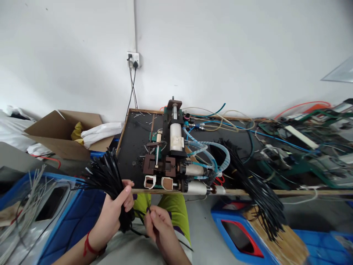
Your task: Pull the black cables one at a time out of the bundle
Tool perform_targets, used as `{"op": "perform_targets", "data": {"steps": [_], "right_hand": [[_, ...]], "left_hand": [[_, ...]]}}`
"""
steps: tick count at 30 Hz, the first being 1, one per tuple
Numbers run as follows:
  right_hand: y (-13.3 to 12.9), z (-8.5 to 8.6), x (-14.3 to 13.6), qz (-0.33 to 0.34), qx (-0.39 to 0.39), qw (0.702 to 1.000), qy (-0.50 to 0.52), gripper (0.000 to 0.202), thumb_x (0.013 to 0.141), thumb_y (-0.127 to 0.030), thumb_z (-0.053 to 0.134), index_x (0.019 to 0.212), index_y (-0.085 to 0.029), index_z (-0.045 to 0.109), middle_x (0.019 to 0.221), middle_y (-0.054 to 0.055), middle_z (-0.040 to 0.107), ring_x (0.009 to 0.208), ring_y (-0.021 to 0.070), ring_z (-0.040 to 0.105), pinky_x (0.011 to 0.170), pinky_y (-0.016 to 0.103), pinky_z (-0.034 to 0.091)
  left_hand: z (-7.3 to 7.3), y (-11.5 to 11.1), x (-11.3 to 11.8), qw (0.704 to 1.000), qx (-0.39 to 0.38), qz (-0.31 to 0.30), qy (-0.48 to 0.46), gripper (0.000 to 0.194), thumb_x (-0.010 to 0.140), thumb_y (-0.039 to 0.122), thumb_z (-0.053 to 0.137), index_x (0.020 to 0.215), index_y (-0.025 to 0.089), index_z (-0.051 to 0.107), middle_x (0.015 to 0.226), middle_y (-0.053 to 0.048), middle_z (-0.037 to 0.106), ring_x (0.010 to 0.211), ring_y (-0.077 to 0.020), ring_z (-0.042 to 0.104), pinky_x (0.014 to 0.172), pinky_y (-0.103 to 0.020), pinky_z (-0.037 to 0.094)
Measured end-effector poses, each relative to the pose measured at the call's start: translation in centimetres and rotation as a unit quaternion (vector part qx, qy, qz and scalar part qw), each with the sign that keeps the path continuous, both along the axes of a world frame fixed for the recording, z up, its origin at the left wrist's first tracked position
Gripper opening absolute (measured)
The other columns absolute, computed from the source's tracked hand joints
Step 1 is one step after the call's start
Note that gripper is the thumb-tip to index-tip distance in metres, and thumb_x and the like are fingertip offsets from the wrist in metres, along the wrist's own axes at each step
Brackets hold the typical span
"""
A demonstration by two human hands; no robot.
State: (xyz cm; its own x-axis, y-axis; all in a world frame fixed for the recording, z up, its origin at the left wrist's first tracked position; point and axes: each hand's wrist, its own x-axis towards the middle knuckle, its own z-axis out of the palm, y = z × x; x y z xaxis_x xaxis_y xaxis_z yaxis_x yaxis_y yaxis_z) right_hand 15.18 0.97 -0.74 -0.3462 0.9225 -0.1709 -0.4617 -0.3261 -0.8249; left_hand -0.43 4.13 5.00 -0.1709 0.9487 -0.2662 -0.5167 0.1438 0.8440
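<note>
My left hand [118, 209] is closed round a thick bundle of black cables [107, 175], whose cut ends fan out to the upper left. Close beside it, my right hand [159, 222] pinches a thin black cable above my lap, and a length of cable trails past the hand to the lower right. Just beyond both hands stands a pneumatic machine [175, 138] with white cylinders, brown metal blocks and blue hoses. Two white-edged brown pads [167, 183] sit at its front, near the table edge.
The dark table [135, 136] has a wooden rim. Another black cable bundle [259, 195] hangs over its front edge at right. Green-framed equipment [306, 154] lies farther right. An open cardboard box [52, 141] stands at left; blue crates [234, 235] flank me.
</note>
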Motion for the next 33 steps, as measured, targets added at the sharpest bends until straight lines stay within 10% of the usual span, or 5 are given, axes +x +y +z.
{"op": "perform_targets", "data": {"steps": [8,33], "right_hand": [[0.9,1.3,-0.7,-0.064,-0.14,0.94,0.306,0.031,0.092,-0.038,0.071,0.069,-0.022,0.059,0.034,-0.013,0.03,0.038,0.0104,0.01,0.047,0.026,0.024],[1.8,0.3,-0.7,-0.08,-0.154,0.945,0.279,0.032,0.091,-0.04,0.073,0.067,-0.02,0.063,0.033,-0.013,0.028,0.037,0.009,0.011,0.044,0.026,0.022]], "left_hand": [[0.9,0.0,-0.2,0.999,0.04,0.014,0.001,0.024,0.087,0.032,0.078,0.099,0.021,0.061,0.052,0.009,0.044,0.046,-0.0084,0.039,0.047,-0.022,0.031],[0.2,0.0,0.7,1.0,0.005,-0.007,0.026,0.027,0.082,0.033,0.082,0.086,0.021,0.058,0.052,0.009,0.044,0.045,-0.0076,0.039,0.046,-0.022,0.031]]}}
